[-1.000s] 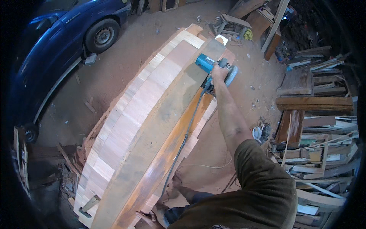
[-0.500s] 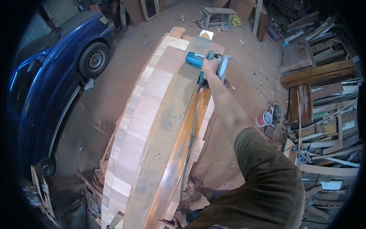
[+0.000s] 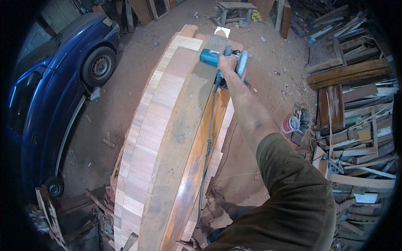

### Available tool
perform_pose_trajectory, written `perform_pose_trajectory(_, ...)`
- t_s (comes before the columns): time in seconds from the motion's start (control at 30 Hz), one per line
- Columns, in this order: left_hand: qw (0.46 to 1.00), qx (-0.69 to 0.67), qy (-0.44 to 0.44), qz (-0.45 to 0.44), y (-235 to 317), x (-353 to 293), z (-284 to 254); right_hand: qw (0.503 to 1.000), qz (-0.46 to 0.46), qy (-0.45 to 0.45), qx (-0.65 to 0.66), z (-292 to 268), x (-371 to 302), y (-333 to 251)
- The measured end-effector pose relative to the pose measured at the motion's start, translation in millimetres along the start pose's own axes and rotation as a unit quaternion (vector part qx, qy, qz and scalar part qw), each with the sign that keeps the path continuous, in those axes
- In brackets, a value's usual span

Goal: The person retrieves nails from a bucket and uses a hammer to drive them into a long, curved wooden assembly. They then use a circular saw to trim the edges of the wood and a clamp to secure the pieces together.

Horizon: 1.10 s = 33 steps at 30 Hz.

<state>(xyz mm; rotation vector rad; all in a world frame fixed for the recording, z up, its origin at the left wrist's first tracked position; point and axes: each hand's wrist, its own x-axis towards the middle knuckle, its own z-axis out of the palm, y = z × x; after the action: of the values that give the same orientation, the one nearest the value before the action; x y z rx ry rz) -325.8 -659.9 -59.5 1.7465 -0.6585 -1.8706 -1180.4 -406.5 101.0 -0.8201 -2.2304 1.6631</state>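
Observation:
At the far end of a long panel of joined boards [image 3: 144, 138], my right hand [image 3: 227, 62] is closed round the handle of a teal circular saw [image 3: 210, 57]. Its round grey guard [image 3: 242, 63] faces right. The saw rests on a long brown plank [image 3: 184, 113] lying over the paler boards, beside a glossy orange-brown strip [image 3: 190, 190]. A dark power cord [image 3: 209, 144] trails back from the saw along that strip. Low in the picture, my left hand [image 3: 190, 244] shows only partly, dim, its fingers stretched onto the near right edge of the boards. The blade is hidden.
A blue car [image 3: 54, 83] stands on the left. Stacked scrap timber [image 3: 356, 138] fills the right side, with a white tub [image 3: 291, 124] before it. A low wooden bench [image 3: 236, 6] is beyond the panel. My foot [image 3: 217, 193] is beside the panel's right edge.
The saw and my right hand have slid slightly farther along the plank toward its far end. The whole view has shifted a little.

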Motion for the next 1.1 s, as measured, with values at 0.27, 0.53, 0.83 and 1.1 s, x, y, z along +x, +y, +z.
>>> perform_pose_trajectory(0.27, 1.0, 0.009, -0.003, -0.006, -5.9, 2.5, 12.7, 0.993, -0.087, 0.079, -0.028, 3.8, 48.7, 20.7)
perform_pose_trajectory(0.53, 1.0, -0.013, 0.005, 0.021, -6.7, -2.0, -6.6, 0.999, -0.028, 0.021, -0.038, 15.3, 46.2, 5.6)
perform_pose_trajectory(0.83, 0.997, -0.057, -0.026, 0.045, -8.4, 12.1, -26.0, 0.979, -0.156, 0.124, -0.046, 13.5, 106.7, 8.7)
perform_pose_trajectory(1.1, 0.933, -0.13, -0.335, -0.014, -1.5, 8.7, -43.1, 0.993, -0.089, 0.03, -0.068, 11.4, 72.6, -7.4)
